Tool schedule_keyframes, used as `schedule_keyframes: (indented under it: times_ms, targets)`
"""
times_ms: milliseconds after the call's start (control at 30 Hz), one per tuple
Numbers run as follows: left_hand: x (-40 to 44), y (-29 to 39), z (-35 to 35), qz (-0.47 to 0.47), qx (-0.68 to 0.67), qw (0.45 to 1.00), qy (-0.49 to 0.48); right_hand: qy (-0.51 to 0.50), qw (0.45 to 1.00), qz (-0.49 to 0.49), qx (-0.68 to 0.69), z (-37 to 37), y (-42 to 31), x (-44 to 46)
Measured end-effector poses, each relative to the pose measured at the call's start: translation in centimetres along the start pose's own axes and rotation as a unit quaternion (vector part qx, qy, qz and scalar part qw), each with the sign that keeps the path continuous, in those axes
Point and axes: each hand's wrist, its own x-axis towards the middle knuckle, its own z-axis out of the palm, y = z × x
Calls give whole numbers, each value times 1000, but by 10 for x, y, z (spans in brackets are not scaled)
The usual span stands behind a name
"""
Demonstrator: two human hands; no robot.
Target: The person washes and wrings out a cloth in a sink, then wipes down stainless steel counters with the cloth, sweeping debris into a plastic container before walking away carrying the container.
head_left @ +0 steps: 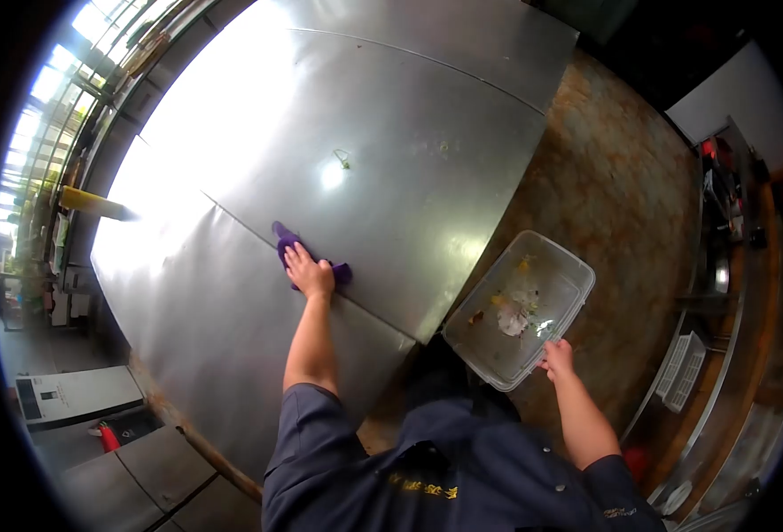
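My left hand (310, 270) presses a bunched purple cloth (342, 274) against the metal tabletop (409, 177), close to a seam between two sheets. Parts of the cloth stick out on both sides of the fingers. With my right hand (557, 359) I grip the rim of a clear plastic tub (489, 350) beside the table's edge. Inside the tub lie a crumpled whitish scrap (513, 319) and bits of yellow and green food waste. A small green scrap (342, 160) lies on the tabletop beyond my left hand.
A yellow object with a dark tip (94, 203) is at the table's far left. Shelving with a white plastic basket (680, 372) stands to the right, across the brown floor (622, 186). A white scale-like box (77, 395) sits at lower left.
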Motion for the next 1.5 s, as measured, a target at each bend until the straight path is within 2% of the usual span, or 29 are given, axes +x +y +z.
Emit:
schedule_keyframes:
  times_ms: [133, 200, 267, 333, 367, 433, 467, 500, 533, 600, 700, 800, 867, 900, 933, 967, 1000, 1033, 1067, 1100, 1233, 1267, 1333, 1367, 1500]
  targets:
    - [83, 56, 36, 24, -99, 993, 63, -28, 999, 15, 11, 21, -53, 71]
    - [123, 99, 38, 150, -189, 969, 59, -20, 1000, 19, 8, 32, -86, 86]
    - [141, 168, 47, 208, -191, 959, 38, -37, 999, 24, 7, 35, -112, 108]
    - [155, 253, 64, 281, -255, 925, 7, -28, 999, 28, 4, 47, -153, 133]
    - [142, 297, 74, 320, -287, 903, 7, -28, 999, 25, -3, 48, -166, 144]
    - [98, 389, 85, 350, -320, 873, -112, -31, 999, 17, -12, 56, -197, 176]
    - [66, 432, 80, 343, -328, 862, -179, -27, 1000, 13, -7, 60, -211, 185]
    - [40, 471, 74, 356, -349, 811, -308, -20, 1000, 11, -2, 61, -224, 192]
    - [1, 500, 96, 378, -442, 779, -232, -13, 1000, 9, 2, 59, -235, 194]
    - [-51, 553, 105, 321, -530, 745, -246, 0, 1000, 9, -2, 51, -250, 209]
    - [-53, 587, 78, 204, -603, 733, -242, 10, 1000, 12, -26, 30, -267, 237]
    - [0, 560, 52, 155, -581, 781, -170, -18, 1000, 8, 0, 15, -294, 263]
    - [36, 505, 42, 129, -510, 843, -114, -45, 999, 11, 25, 0, -307, 295]
    - [53, 479, 36, 82, -461, 879, -91, -60, 998, 12, 35, -9, -320, 315]
    - [62, 440, 50, 62, -434, 898, -26, -59, 998, 6, 24, -16, -338, 331]
    - [61, 408, 56, 13, -345, 938, 37, -58, 998, 2, 14, -25, -353, 345]
    - [57, 373, 58, -49, -344, 938, 5, -54, 998, 0, 6, -31, -364, 356]
    - [40, 343, 66, -141, -216, 966, -4, -53, 998, -7, -19, -35, -367, 363]
    - [21, 334, 74, -233, -86, 969, -8, -54, 997, -19, -45, -45, -378, 383]
    - [5, 340, 83, -268, -48, 962, -10, -54, 995, -31, -72, -52, -393, 404]
    - [11, 475, 114, -329, 9, 943, -48, -45, 989, -56, -129, -70, -459, 483]
    - [26, 522, 109, -319, 3, 947, -50, -46, 989, -58, -125, -69, -478, 499]
    - [51, 573, 147, -237, 9, 971, -19, -56, 989, -61, -121, -67, -519, 531]
    - [71, 610, 148, -247, 21, 968, -46, -62, 989, -61, -120, -65, -541, 547]
    - [145, 711, 190, -239, -9, 971, -3, -82, 990, -47, -103, -61, -620, 607]
